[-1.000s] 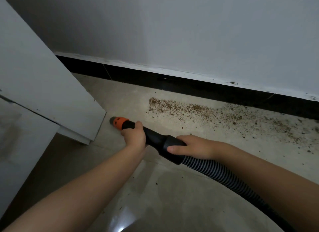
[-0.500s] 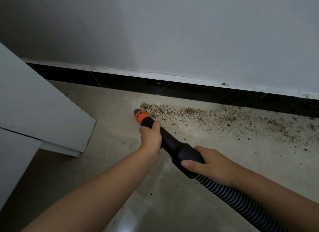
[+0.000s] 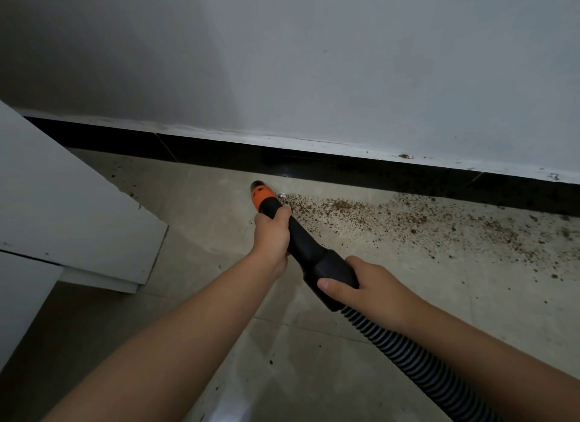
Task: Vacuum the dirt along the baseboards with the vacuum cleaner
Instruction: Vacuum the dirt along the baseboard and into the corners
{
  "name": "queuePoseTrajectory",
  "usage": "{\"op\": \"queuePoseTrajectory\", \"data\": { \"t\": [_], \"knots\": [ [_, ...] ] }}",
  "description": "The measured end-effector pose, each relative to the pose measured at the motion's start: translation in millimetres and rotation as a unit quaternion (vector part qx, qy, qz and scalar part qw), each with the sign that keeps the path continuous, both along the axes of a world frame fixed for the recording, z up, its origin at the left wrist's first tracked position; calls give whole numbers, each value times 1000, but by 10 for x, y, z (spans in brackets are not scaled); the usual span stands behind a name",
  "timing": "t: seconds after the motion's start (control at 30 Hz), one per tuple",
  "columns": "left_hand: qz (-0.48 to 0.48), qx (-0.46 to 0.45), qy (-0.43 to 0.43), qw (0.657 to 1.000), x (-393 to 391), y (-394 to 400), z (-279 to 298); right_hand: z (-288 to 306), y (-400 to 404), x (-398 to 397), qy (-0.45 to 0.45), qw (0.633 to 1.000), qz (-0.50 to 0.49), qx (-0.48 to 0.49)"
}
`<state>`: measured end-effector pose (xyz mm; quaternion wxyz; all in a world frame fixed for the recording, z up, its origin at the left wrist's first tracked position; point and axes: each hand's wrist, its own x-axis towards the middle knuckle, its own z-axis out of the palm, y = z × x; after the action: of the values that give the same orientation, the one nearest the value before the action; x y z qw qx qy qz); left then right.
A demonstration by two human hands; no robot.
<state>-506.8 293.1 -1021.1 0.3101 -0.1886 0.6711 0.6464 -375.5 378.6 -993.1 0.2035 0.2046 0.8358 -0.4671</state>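
The left hand (image 3: 272, 233) was wrapped around the black nozzle (image 3: 301, 242) just behind its orange tip (image 3: 262, 195), and the right hand (image 3: 361, 288) gripped the thick collar where the ribbed hose (image 3: 417, 365) joined. The tip sat close in front of the black baseboard (image 3: 345, 167), at the left end of the dirt (image 3: 408, 220), which spread rightward along the baseboard's foot.

To do this pass well, the tip probably needed to stay low against the floor and travel slowly rightward beside the baseboard, with the rear hand feeding hose so it did not drag through the crumbs. A few specks lay left of the tip near the white cabinet (image 3: 78, 220) and would want a return sweep.

Counted: 2 hands, 1 nozzle, 1 hose, 1 baseboard run, 1 long band of dirt, 1 cabinet.
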Motion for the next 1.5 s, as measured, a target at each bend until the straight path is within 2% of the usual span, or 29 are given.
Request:
{"op": "queuePoseTrajectory", "data": {
  "t": [0.27,0.57,0.8,0.93,1.1,1.3,1.5],
  "knots": [
    [8,-2,6,1000,-51,106,55,19,88,-71,0,1000,-11,3],
    [56,-90,8,994,72,-93,31,38,94,-64,-23,997,43,-58],
    [69,-43,-25,996,147,-306,62,185,-24,-51,-39,994,98,-38],
    [50,-26,-42,998,237,-286,118,264,12,-26,-56,993,107,-14],
    [-6,-38,-64,997,323,-230,206,327,124,19,-107,986,99,-76],
    [-95,-38,-96,990,518,-223,299,444,277,186,-177,966,148,-113],
    [-111,-65,-67,989,475,-170,256,346,215,231,-179,970,128,-99]
  ]
}}
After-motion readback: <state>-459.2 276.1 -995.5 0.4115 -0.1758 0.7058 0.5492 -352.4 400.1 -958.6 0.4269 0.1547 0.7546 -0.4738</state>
